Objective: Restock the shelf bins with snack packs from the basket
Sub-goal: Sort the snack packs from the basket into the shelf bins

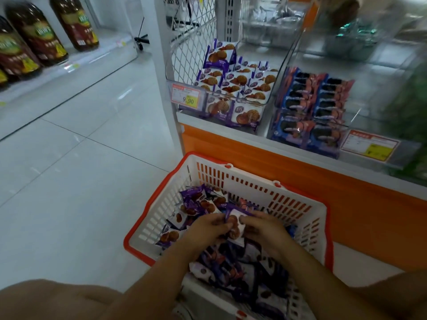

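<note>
Both hands are reaching down into the white basket with the orange rim (307,211), which is sitting on the pale tiled floor (76,162) at about six o'clock in the view, right against the orange base of the shelf unit (346,192). The left hand (208,227) and the right hand (265,227) are meeting over the middle of the basket and are sharing one purple-and-white waffle snack pack (234,224): the left fingers are curling onto its left edge and the right fingers are pinching its right edge, so the pack is standing up between them, just above the loose heap of snack packs (240,269) that is filling the basket bottom. More of the same purple packs are lying toward the basket's ten o'clock corner, and darker blue packs are showing at its three o'clock side behind the right wrist. Up at twelve o'clock, a clear shelf bin (270,98) is holding rows of matching waffle packs, with a red and yellow price tag (187,97) reading 9.90 clipped to its front. Just beside it, at about one o'clock, a second clear bin (351,128) is holding blue packs of dark sandwich biscuits (312,100). Far off at ten o'clock, brown drink bottles (34,35) are standing on another shelf
</note>
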Action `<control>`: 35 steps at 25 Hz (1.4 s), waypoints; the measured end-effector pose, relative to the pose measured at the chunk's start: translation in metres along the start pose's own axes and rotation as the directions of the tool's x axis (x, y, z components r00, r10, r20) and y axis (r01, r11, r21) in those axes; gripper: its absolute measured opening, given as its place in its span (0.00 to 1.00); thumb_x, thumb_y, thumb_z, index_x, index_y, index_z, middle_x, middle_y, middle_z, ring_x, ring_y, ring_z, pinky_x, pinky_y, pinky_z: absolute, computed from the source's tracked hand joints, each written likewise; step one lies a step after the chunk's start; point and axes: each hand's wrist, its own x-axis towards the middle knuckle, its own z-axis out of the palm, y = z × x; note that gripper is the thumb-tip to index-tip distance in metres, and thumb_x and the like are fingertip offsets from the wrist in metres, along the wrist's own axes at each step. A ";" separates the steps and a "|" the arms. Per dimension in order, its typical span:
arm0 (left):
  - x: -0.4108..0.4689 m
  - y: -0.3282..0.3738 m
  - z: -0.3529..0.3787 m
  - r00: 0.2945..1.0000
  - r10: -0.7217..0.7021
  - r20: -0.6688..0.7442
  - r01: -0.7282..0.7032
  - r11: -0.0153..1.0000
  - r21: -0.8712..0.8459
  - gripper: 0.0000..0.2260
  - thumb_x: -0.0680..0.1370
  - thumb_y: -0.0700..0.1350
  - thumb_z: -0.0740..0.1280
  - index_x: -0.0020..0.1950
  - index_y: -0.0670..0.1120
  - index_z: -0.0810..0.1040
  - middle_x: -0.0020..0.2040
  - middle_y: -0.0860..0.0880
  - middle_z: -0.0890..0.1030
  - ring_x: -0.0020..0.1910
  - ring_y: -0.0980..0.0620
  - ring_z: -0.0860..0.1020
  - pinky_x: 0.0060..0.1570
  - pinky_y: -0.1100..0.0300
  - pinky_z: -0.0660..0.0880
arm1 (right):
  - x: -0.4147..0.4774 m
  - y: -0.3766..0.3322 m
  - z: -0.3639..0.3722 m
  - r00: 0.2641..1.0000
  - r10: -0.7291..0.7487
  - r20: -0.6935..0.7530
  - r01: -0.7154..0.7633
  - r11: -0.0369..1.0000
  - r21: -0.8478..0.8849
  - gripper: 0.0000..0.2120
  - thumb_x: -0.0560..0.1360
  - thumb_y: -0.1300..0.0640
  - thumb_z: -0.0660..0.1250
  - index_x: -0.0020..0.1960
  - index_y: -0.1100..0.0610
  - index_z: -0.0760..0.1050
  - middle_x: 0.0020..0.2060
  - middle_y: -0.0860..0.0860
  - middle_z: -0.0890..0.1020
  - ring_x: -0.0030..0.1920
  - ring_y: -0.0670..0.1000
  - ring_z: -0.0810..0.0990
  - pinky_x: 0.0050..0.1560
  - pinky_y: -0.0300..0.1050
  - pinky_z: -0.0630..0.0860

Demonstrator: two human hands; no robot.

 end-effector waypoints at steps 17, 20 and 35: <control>-0.009 0.046 -0.015 0.985 0.046 -0.165 -0.084 0.969 -0.233 0.08 0.79 0.46 0.68 0.58 0.48 0.80 0.50 0.50 0.86 0.50 0.51 0.84 0.52 0.56 0.79 | -0.022 -0.038 0.019 0.966 -0.242 0.087 0.249 0.966 -0.076 0.10 0.78 0.57 0.67 0.58 0.51 0.79 0.51 0.51 0.85 0.54 0.55 0.83 0.57 0.58 0.79; -0.011 0.062 -0.021 0.971 0.097 -0.219 -0.154 0.954 -0.259 0.09 0.79 0.44 0.68 0.58 0.45 0.80 0.50 0.48 0.86 0.49 0.51 0.84 0.49 0.58 0.81 | -0.025 -0.049 0.031 0.948 -0.306 0.090 0.313 0.947 -0.068 0.14 0.75 0.53 0.70 0.60 0.46 0.77 0.52 0.51 0.84 0.52 0.52 0.84 0.56 0.54 0.80; 0.011 0.207 -0.124 0.630 0.728 -0.271 -0.078 0.406 0.910 0.31 0.81 0.57 0.59 0.79 0.57 0.48 0.80 0.53 0.45 0.79 0.51 0.50 0.75 0.48 0.59 | 0.030 -0.332 0.124 0.619 -0.774 -0.134 0.525 0.534 -0.663 0.24 0.75 0.56 0.70 0.67 0.58 0.65 0.45 0.52 0.78 0.43 0.51 0.78 0.40 0.39 0.72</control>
